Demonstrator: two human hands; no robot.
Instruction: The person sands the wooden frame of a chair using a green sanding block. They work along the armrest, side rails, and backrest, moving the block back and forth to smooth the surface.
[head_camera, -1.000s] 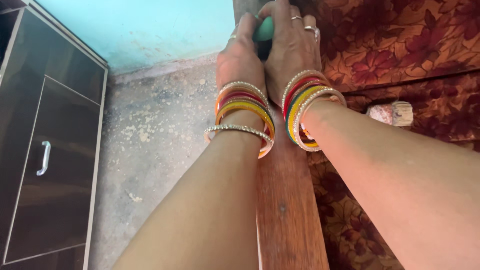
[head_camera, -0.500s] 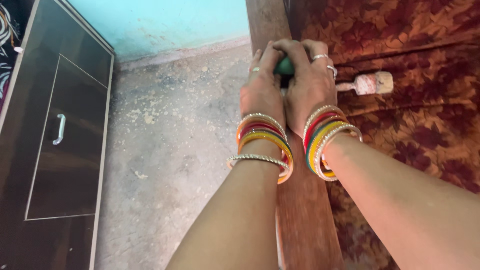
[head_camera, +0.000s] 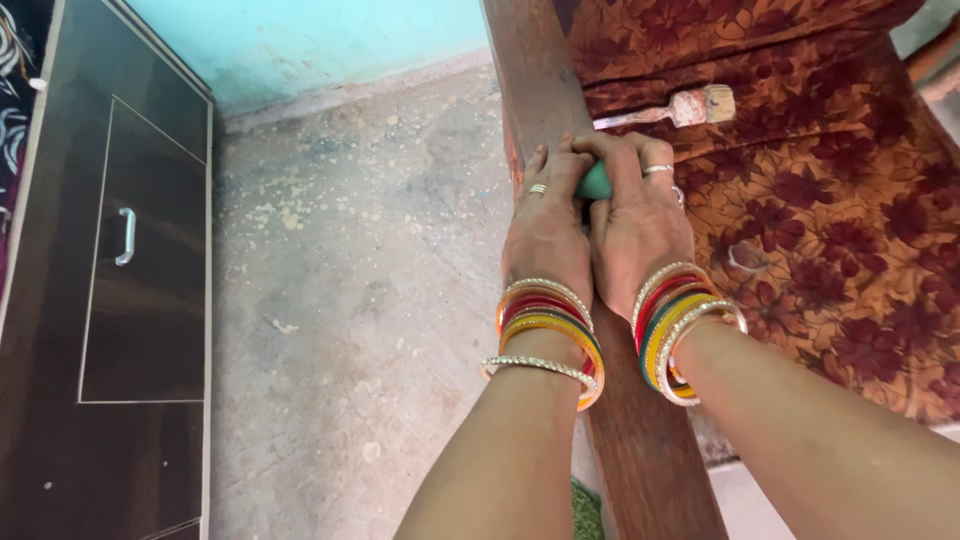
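Your left hand (head_camera: 545, 235) and right hand (head_camera: 640, 225) are pressed side by side, both clenched around a small green pad (head_camera: 594, 183), of which only a sliver shows between your fingers. The pad sits on the top face of the reddish-brown wooden rail (head_camera: 545, 70), about midway along its visible length.

Probable faults from this position:

- Slip off the edge. The rail is narrow and your left hand overhangs its left side. Uneven pressure could send the pad off toward the speckled concrete floor (head_camera: 350, 300).
- Fabric contact. The floral rust-coloured cloth (head_camera: 830, 200) lies right against the rail on the right. A stroke that drifts right could catch or mark it.
- Bangle contact. The stacked bangles (head_camera: 550, 320) on both wrists hang near the wood. A lowered wrist could scrape the surface.
- The paintbrush (head_camera: 680, 108) lies on the cloth just beyond your hands. A far stroke that drifts right could knock it.

The dark cabinet (head_camera: 120, 300) stands well apart on the left.
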